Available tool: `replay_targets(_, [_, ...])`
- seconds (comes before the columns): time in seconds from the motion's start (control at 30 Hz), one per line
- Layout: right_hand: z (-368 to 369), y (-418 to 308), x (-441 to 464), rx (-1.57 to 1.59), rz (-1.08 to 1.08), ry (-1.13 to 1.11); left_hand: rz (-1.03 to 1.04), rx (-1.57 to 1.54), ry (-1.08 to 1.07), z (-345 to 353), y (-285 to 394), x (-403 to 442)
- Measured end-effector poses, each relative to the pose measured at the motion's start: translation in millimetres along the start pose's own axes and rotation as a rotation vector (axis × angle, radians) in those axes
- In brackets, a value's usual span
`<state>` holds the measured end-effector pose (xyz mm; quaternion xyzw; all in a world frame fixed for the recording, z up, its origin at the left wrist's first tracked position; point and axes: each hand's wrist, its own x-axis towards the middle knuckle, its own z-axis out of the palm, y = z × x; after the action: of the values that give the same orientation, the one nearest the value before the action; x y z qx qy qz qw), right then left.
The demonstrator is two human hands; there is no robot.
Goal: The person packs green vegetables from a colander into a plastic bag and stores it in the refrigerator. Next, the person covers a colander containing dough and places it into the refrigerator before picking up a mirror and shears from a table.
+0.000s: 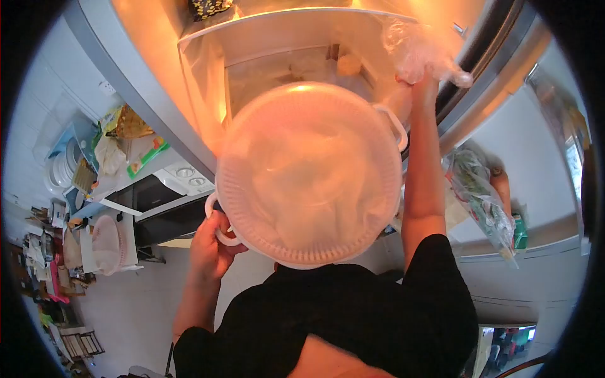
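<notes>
A round, pale plastic basket (309, 183) with a ribbed rim and two loop handles fills the middle of the head view. My left hand (215, 246) grips its lower-left handle, with the fingers wrapped round the loop. Something thin and whitish shows inside the basket, but I cannot make out what it is. Crumpled clear plastic, like a disposable glove, covers my right hand (432, 60), raised beside the fridge's right edge. Its thumb sticks out to the right, apart from the blurred fingers. Behind the basket is a translucent drawer (201, 63) in the lit fridge, holding small items.
The fridge door (510, 183) stands open at right, its shelf holding bagged greens (476, 179) and a green container (520, 231). At left are an appliance with knobs (184, 179), a rack of plates (63, 167) and another pale basket (108, 246).
</notes>
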<state>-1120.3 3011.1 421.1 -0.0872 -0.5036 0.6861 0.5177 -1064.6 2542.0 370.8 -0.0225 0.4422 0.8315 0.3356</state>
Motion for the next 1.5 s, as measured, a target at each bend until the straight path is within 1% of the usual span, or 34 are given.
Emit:
replay_targets(0.07, [-2.6,-0.8,-7.9,-0.031,0.031,0.026,0.014,-0.058,-0.019,-1.0,5.5,3.5])
replay_targets(0.13, [-0.6,-2.1,-23.0,-0.081,0.077,0.078,0.046,-0.143,-0.151,-4.8,8.1,13.1])
replay_targets(0.17, [-2.6,-1.1,-26.9,-0.026,0.105,0.088,0.063,-0.186,-0.217,-4.2,9.8,18.4])
replay_targets(0.23, [-7.9,5.4,-34.1,0.082,0.16,0.104,0.103,-0.186,-0.007,28.0,13.3,29.1])
replay_targets(0.27, [-9.7,7.8,-40.5,0.107,0.19,0.075,0.126,-0.189,0.098,41.4,16.5,36.3])
replay_targets(0.33, [-13.7,14.1,-56.4,0.159,0.247,0.016,0.143,-0.13,-0.003,49.6,22.1,55.1])
replay_targets(0.4, [-21.6,36.0,-66.7,0.003,0.231,-0.15,0.157,-0.094,-0.091,50.5,23.4,74.4])
replay_targets(0.43, [-23.7,42.9,-72.7,-0.078,0.223,-0.234,0.159,-0.125,-0.053,53.5,23.7,82.4])
replay_targets(0.5, [-25.8,49.1,-83.6,-0.087,0.322,-0.338,0.172,-0.187,0.02,61.4,26.5,98.9])
replay_targets(0.53, [-24.4,52.0,-90.9,-0.09,0.372,-0.39,0.193,-0.171,0.016,62.9,27.9,107.1])
replay_targets(0.63, [-23.4,64.3,-116.4,0.023,0.294,-0.228,0.261,0.057,0.081,57.9,26.6,137.2])
replay_targets(0.73, [-27.8,63.7,-125.5,0.068,0.292,-0.206,0.279,-0.009,0.111,70.6,32.6,150.1])
replay_targets(0.8, [-29.2,57.1,-122.2,0.174,0.279,-0.173,0.251,-0.006,0.128,68.4,40.1,166.1])
replay_targets(0.87, [-43.2,51.6,-108.6,0.426,0.367,-0.312,0.253,-0.003,0.146,63.6,43.6,184.9])
replay_targets(0.93, [-46.4,29.7,-95.7,0.549,0.414,-0.386,0.287,-0.001,0.165,60.0,44.8,202.0])
replay_targets(1.03, [-30.8,-23.2,-78.4,0.531,0.312,-0.398,0.354,-0.067,0.173,68.0,44.5,214.1])
replay_targets(1.13, [-1.1,-75.2,-57.6,0.412,0.095,-0.388,0.52,-0.132,0.162,77.8,38.8,217.2])
replay_targets(1.23, [38.5,-117.5,-35.1,0.257,-0.175,-0.364,0.565,0.059,0.075,87.8,19.8,191.9])
replay_targets(1.3, [71.8,-135.9,-17.1,0.147,-0.367,-0.334,0.457,0.15,0.099,80.7,-7.4,175.1])
replay_targets(1.37, [106.5,-144.5,2.9,0.038,-0.564,-0.281,0.368,0.152,-0.034,72.0,-26.8,148.8])
replay_targets(1.43, [143.7,-143.0,22.7,-0.067,-0.755,-0.217,0.271,0.207,0.0,72.0,-30.2,118.2])
replay_targets(1.5, [180.3,-131.1,39.9,-0.181,-0.937,-0.157,0.278,0.258,0.001,58.5,-29.4,97.9])
